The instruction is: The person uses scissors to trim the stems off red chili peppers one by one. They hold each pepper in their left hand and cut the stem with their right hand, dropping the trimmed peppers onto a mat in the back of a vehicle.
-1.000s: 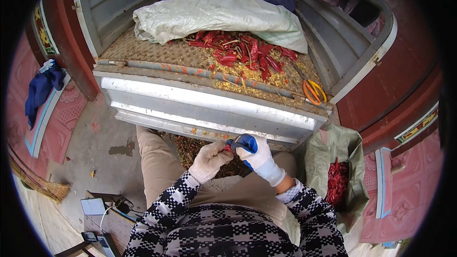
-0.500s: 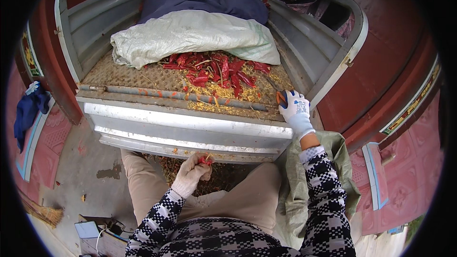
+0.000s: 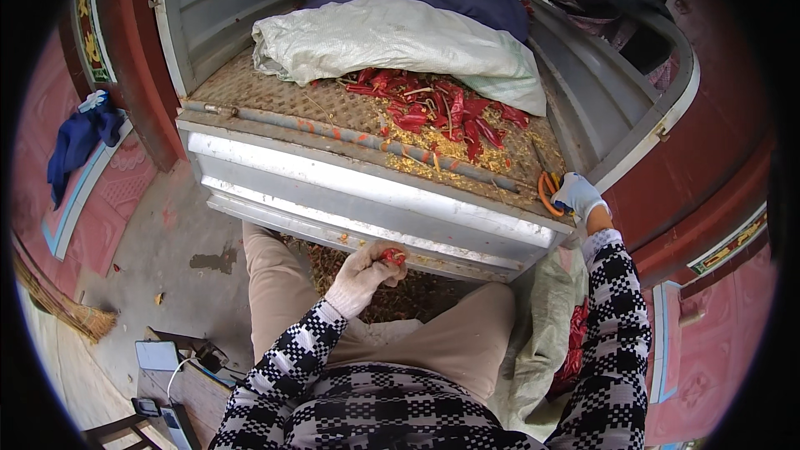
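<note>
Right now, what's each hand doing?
Left hand: closed on a red chili.
Right hand: on the orange scissors on the truck bed; grip cannot be told.

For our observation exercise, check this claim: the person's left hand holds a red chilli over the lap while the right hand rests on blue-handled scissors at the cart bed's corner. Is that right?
One detail is wrong: the scissors have orange handles, not blue. The head view shows the right hand on them at the cart bed corner, while the left hand holds a red chilli over the lap.

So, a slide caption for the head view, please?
Left hand holds a red chilli; right hand grips orange-handled scissors.
</note>
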Available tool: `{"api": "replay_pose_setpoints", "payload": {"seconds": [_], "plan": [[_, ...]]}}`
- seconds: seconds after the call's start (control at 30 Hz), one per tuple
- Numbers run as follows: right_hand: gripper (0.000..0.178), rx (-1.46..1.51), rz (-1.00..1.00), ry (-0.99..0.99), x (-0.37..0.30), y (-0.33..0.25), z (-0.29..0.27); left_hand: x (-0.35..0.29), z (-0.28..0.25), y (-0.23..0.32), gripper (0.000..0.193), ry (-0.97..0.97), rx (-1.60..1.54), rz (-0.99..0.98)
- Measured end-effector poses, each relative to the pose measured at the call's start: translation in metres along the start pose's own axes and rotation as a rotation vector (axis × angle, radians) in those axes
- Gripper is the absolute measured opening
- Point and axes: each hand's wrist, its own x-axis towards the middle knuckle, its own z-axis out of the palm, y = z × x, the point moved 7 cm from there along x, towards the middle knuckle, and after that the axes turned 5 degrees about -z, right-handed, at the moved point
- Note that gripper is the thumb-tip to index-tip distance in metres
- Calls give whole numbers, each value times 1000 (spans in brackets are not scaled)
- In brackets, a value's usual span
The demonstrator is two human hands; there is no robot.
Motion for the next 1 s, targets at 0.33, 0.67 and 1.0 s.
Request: {"api": "replay_pose_setpoints", "payload": {"seconds": [0.33,0.67,1.0], "plan": [[42,136,27,190,-35,26,17,1,-10,-1,30,59,95,33],[36,1472,-444,-409,-204,-92,83,2,-19,-10,33,148,-73,-20],[66,1583,-573,-1102,-257,-162,134,7,-30,-17,35,118,-43,-10]]}}
